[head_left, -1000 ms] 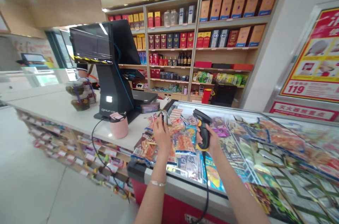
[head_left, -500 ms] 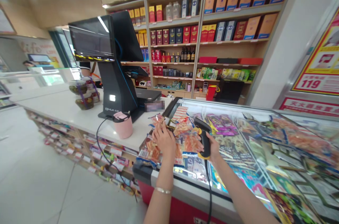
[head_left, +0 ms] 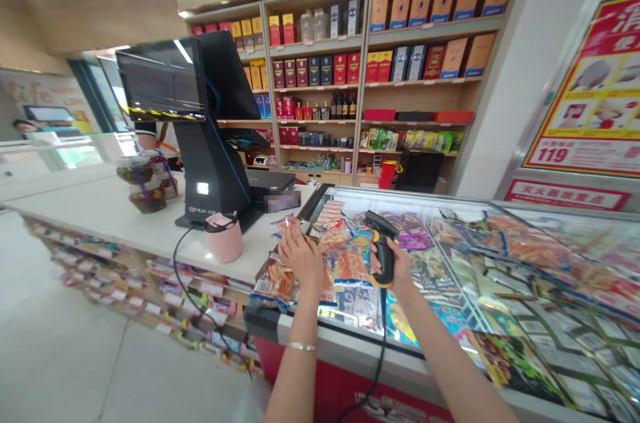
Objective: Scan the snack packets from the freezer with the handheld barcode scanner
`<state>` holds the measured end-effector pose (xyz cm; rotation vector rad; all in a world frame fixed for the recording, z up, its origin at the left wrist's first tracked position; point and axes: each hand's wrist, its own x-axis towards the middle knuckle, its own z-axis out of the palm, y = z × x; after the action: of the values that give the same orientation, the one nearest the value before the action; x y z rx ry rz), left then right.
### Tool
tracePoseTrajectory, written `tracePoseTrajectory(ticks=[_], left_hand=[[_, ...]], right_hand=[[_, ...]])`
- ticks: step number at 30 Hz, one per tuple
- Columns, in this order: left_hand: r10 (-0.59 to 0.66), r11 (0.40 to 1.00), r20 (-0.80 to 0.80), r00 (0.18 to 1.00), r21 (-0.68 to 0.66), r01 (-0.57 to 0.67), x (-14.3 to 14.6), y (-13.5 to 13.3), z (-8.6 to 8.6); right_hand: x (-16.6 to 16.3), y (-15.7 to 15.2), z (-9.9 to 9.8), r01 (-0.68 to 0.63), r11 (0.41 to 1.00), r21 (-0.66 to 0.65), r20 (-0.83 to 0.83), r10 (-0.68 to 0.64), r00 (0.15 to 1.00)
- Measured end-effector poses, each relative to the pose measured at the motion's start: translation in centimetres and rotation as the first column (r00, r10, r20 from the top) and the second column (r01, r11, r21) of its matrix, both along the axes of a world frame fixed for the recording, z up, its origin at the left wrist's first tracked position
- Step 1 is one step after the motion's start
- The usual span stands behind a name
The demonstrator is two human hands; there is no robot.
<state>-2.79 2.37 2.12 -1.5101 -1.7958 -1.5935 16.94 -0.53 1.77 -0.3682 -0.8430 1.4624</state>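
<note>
My right hand is wrapped round the grip of a black and yellow barcode scanner, held above the freezer's glass top with its head up and its cord hanging down. My left hand rests on clear snack packets, fingers stretched out and lying over them. One orange snack packet with a barcode lies beside that hand, and another packet lies between my two hands. Part of the packets under my left palm is hidden.
A pink cup stands on the white counter, near a black point-of-sale terminal. Stacked jars stand farther left. More bagged goods cover the freezer top at right. Shelves of boxes line the back wall.
The view has turned slightly right, so the surroundings have shifted left. The scanner has risen slightly and moved away from the middle packet. My left hand stays on the packets.
</note>
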Motion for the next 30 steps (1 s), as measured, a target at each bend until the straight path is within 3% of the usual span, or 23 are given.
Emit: tracePoseTrajectory(ticks=[4,9,13,16,20,25,27,30], left_hand=[[-0.094,0.992,-0.012,0.995,0.081,0.095,2.7,-0.9,2.9],[-0.32,0.94,-0.035,0.947,0.116,0.322,8.7,-2.6,6.4],[-0.491,0.857,-0.066,0.869,0.147,0.495,14.4,-4.2,7.8],[-0.596,0.783,-0.096,0.798,0.154,0.603,18.6,-5.4,7.9],[-0.738,0.656,-0.126,0.663,0.093,0.749,24.4,-6.5,6.7],[-0.872,0.488,-0.102,0.479,-0.125,0.864,31.3,-6.3,2.7],[-0.891,0.449,-0.054,0.45,-0.255,0.857,33.3,-5.9,1.1],[-0.877,0.412,0.03,0.48,-0.469,0.782,35.3,-5.3,-0.9]], right_hand=[[3.3,-2.2,2.6,0.064,0.998,0.023,0.072,-0.066,0.995],[9.8,-6.0,6.3,0.24,0.965,0.101,0.112,-0.251,0.961],[15.2,-9.7,8.5,0.391,0.913,0.119,0.143,-0.406,0.903],[18.9,-12.2,9.0,0.495,0.862,0.105,0.152,-0.506,0.849],[23.3,-14.7,7.9,0.575,0.815,0.068,0.191,-0.577,0.794],[27.3,-15.7,4.5,0.628,0.778,-0.011,0.214,-0.611,0.762],[28.3,-15.5,3.0,0.649,0.76,-0.033,0.196,-0.631,0.75],[29.1,-14.9,1.0,0.672,0.739,-0.05,0.172,-0.657,0.734]])
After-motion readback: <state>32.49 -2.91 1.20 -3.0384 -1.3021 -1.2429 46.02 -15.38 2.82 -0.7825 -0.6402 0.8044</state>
